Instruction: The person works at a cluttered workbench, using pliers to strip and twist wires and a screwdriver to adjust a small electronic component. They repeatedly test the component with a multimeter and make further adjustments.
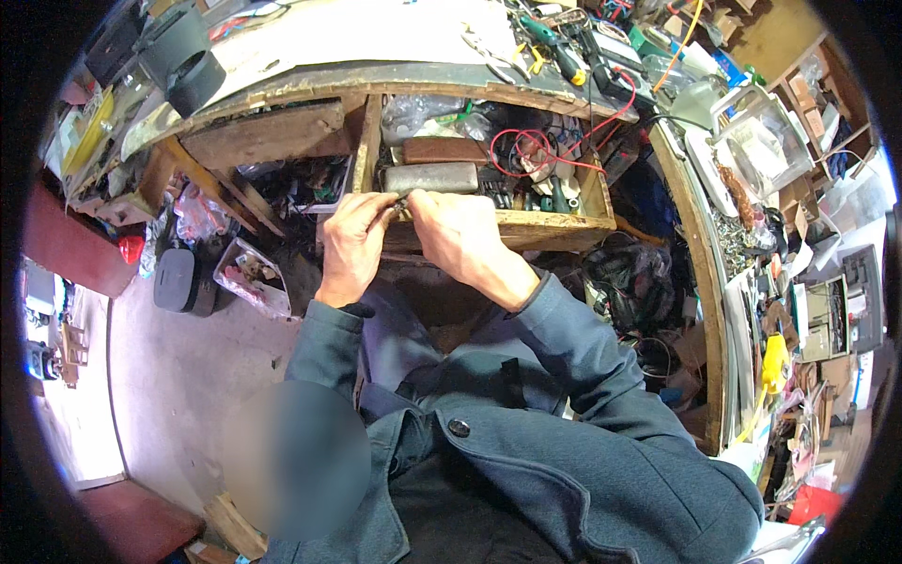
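Both my hands meet at the front left part of an open wooden drawer point(554, 230). My left hand point(353, 240) is closed, its fingertips pinching a small dark piece point(401, 203) too small to name. From the other side my right hand point(460, 235) is closed on the same piece, fingers bent and touching the left ones. Just beyond the fingers, inside the drawer, lies a grey rounded block point(432, 179). Behind it is a brown rectangular block point(445, 150). A red cable point(526, 155) loops over the drawer's right side, near several dark-handled tools point(561, 195).
Above the drawer runs a worktop point(357, 42) with pliers point(495, 58) and a green-handled tool point(542, 33). A cluttered side bench point(705, 282) stands at right, bearing a clear plastic bin point(766, 150). On the floor at left are a black container point(178, 282) and an open box point(252, 277).
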`<control>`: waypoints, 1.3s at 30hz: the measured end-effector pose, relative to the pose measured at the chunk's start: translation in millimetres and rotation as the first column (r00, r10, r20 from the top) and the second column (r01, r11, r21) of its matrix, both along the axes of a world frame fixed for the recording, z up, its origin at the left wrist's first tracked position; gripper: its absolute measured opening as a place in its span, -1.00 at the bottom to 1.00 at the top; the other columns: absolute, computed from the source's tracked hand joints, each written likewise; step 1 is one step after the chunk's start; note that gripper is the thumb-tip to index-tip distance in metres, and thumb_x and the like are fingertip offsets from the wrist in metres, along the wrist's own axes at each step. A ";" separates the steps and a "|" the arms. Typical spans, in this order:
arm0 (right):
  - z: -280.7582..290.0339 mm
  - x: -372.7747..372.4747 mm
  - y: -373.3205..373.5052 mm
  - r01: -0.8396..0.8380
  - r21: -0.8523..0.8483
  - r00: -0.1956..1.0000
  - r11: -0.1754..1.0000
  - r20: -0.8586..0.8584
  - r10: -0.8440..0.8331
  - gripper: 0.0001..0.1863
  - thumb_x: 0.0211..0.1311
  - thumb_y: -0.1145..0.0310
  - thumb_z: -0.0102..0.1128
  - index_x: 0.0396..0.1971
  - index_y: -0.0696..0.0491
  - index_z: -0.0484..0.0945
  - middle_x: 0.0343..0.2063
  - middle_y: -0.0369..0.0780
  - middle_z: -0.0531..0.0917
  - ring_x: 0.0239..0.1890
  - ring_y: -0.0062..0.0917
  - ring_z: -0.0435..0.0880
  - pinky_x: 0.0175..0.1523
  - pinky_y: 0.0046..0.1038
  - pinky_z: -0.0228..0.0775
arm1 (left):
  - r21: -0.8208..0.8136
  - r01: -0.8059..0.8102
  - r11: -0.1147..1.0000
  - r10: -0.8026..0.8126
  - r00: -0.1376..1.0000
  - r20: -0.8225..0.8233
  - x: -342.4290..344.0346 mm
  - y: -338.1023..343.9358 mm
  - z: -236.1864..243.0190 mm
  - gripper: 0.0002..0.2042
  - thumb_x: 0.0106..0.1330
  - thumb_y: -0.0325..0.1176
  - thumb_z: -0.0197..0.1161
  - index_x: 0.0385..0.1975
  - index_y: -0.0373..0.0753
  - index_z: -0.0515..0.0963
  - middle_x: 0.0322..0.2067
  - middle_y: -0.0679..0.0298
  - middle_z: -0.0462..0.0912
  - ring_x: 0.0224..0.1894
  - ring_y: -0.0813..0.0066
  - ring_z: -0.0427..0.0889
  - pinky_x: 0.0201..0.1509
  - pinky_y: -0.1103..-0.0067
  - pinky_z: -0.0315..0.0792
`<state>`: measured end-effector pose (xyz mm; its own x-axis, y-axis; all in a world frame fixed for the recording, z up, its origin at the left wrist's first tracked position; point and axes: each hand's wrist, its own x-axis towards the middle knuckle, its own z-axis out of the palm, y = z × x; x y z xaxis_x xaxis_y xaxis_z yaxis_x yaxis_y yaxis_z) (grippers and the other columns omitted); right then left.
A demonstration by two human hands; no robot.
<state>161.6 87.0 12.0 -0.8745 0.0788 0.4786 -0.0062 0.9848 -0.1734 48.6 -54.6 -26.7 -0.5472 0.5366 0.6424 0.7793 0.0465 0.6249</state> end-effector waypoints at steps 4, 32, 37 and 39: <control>1.5 2.1 -0.8 0.018 0.001 1.000 1.000 0.017 -0.018 -0.89 0.22 0.43 0.20 -0.40 0.05 0.44 -0.57 -0.13 0.63 -0.49 -0.18 0.70 -0.41 -0.19 0.50 | 0.004 -0.001 1.000 0.001 1.000 -0.002 0.5 -2.1 1.4 -0.78 0.20 -0.61 0.37 -0.15 -0.34 0.71 -0.22 0.08 0.75 -0.16 0.15 0.72 -0.02 0.42 0.58; 3.1 10.3 -0.5 -0.009 0.022 0.997 1.000 0.076 0.007 -0.85 0.18 0.42 0.22 -0.32 0.08 0.45 -0.50 -0.11 0.67 -0.47 -0.17 0.72 -0.40 -0.19 0.54 | 0.018 -0.018 1.000 0.018 1.000 0.008 2.8 -0.4 2.4 -0.79 0.19 -0.60 0.40 -0.16 -0.34 0.72 -0.22 0.08 0.75 -0.16 0.17 0.72 -0.02 0.43 0.58; -3.3 1.8 -1.1 -0.020 0.004 1.000 1.000 0.008 0.019 -0.89 0.20 0.43 0.21 -0.36 0.06 0.44 -0.55 -0.12 0.64 -0.47 -0.18 0.72 -0.40 -0.19 0.51 | 0.011 -0.013 1.000 0.013 1.000 0.009 1.0 -2.0 1.4 -0.80 0.20 -0.60 0.38 -0.16 -0.34 0.72 -0.22 0.07 0.75 -0.16 0.16 0.72 -0.01 0.43 0.58; -2.2 3.4 -1.6 -0.012 -0.008 1.000 1.000 0.021 0.012 -0.87 0.19 0.42 0.22 -0.34 0.08 0.45 -0.53 -0.12 0.65 -0.46 -0.18 0.72 -0.39 -0.19 0.52 | 0.002 -0.018 1.000 0.018 1.000 0.016 1.1 -1.3 0.6 -0.80 0.21 -0.60 0.38 -0.16 -0.34 0.72 -0.23 0.07 0.75 -0.16 0.16 0.72 -0.01 0.43 0.58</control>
<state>164.9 85.4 9.8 -0.8850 0.0719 0.4599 -0.0142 0.9834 -0.1811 49.7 -55.9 -26.1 -0.5669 0.5254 0.6345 0.7684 0.0594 0.6373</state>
